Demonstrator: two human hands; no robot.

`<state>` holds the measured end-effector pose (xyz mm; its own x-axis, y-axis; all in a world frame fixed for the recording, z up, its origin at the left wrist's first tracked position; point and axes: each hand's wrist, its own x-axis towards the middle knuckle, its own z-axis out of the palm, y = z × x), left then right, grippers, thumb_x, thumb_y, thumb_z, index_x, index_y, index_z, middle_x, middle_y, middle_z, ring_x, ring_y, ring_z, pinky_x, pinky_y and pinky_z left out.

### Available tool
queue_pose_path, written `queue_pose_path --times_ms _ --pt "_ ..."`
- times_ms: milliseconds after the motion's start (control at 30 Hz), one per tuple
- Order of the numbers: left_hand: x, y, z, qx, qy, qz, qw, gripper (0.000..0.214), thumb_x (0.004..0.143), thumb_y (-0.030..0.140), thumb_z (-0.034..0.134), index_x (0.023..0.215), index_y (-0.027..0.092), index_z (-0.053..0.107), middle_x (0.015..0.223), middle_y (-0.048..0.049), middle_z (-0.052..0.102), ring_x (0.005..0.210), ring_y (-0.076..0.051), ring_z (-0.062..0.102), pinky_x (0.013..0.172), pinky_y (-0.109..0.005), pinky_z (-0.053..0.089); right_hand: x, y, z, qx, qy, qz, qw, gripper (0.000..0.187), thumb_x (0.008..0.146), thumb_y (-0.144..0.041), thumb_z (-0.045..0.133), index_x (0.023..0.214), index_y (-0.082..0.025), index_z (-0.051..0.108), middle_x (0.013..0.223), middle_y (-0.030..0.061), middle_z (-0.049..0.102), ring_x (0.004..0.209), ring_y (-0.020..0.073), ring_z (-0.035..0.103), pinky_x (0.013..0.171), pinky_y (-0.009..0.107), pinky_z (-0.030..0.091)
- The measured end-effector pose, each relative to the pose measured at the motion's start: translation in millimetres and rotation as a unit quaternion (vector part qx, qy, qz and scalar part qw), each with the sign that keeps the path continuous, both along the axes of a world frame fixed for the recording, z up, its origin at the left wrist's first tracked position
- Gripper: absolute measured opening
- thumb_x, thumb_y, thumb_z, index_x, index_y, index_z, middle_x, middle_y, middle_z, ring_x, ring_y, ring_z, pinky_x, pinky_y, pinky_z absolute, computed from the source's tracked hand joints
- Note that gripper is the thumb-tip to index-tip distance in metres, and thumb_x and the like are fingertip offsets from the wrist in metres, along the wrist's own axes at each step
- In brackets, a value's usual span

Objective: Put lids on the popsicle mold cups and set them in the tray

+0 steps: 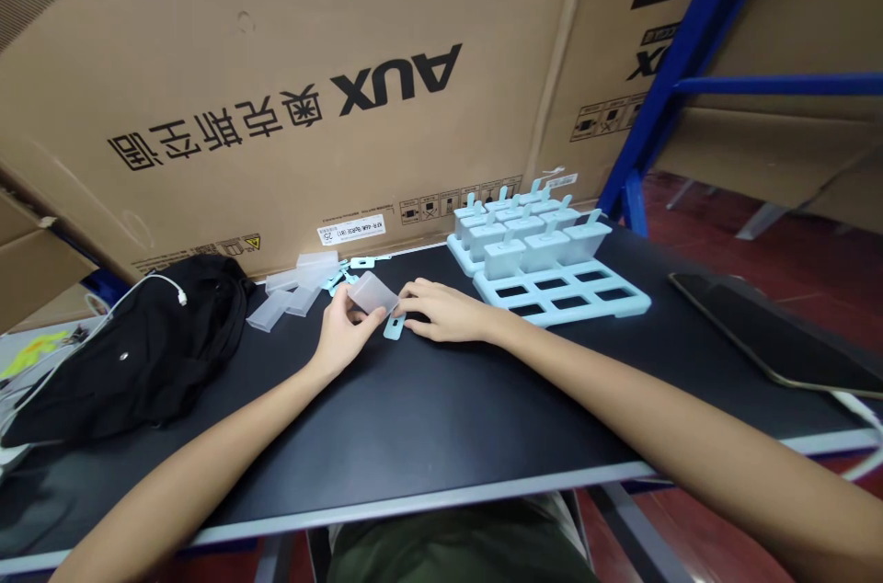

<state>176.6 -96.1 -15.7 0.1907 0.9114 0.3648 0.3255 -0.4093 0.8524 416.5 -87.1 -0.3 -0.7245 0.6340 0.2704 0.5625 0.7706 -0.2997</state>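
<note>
My left hand (344,329) is closed around a translucent popsicle mold cup (373,292), held tilted a little above the black tabletop. Close beside it, my right hand (441,311) has its fingers bent, with the fingertips at the edge of a light-blue popsicle mold lid (394,327) just under the cup. Several more empty cups (270,311) lie in a loose pile beyond my left hand. Next to them are light-blue stick lids (362,262). To the right, a light-blue rack (562,293) carries rows of cups fitted with lids (546,247); its nearest slots have no cups.
A black cloth bag (148,353) with a white cable (180,296) lies at the left. A dark tablet or phone (779,330) rests at the right edge. A large cardboard box (276,40) stands behind the table, beside a blue metal frame (680,68).
</note>
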Motion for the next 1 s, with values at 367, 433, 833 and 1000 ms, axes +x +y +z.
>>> queue_pose_path --times_ms 367,433,833,1000 --pt "3.2 -7.3 6.8 0.011 -0.100 -0.012 0.995 0.069 0.074 0.036 0.088 0.125 0.026 0.043 0.100 -0.0011 0.067 0.087 -0.019 0.072 0.075 -0.032 0.062 -0.4 -2.8 6.7 -0.060 0.050 -0.045 0.996 0.027 0.080 -0.017 0.070 0.105 -0.018 0.063 0.101 0.0067 0.070 0.090 0.0212 0.063 0.079 0.030 0.045" --pt "2.5 -7.2 7.5 0.025 -0.118 -0.014 0.993 0.075 0.072 0.036 0.090 0.130 0.026 0.044 0.098 -0.0008 0.066 0.083 -0.019 0.071 0.074 -0.033 0.061 0.7 -5.2 9.3 -0.051 0.030 -0.061 0.996 0.036 0.079 -0.017 0.069 0.114 -0.018 0.063 0.098 0.0065 0.071 0.085 0.0214 0.064 0.073 0.029 0.043" --pt "1.2 -2.3 7.3 0.035 -0.166 -0.131 0.977 0.051 0.074 0.035 0.093 0.083 0.021 0.045 0.095 -0.0003 0.059 0.095 -0.019 0.069 0.082 -0.030 0.056 2.7 -7.2 22.6 -0.252 0.413 -0.024 0.875 0.028 0.090 -0.037 0.068 0.110 -0.018 0.066 0.089 0.0034 0.070 0.075 0.0146 0.064 0.071 0.030 0.053" --pt "3.7 -2.3 1.7 0.039 -0.171 -0.150 0.973 0.051 0.078 0.030 0.091 0.110 0.024 0.053 0.113 -0.0016 0.059 0.094 -0.015 0.069 0.081 -0.027 0.059 -13.6 -15.0 14.9 -0.297 0.433 -0.007 0.851 0.036 0.087 -0.047 0.075 0.106 -0.016 0.074 0.086 0.0029 0.070 0.072 0.0130 0.062 0.071 0.031 0.054"
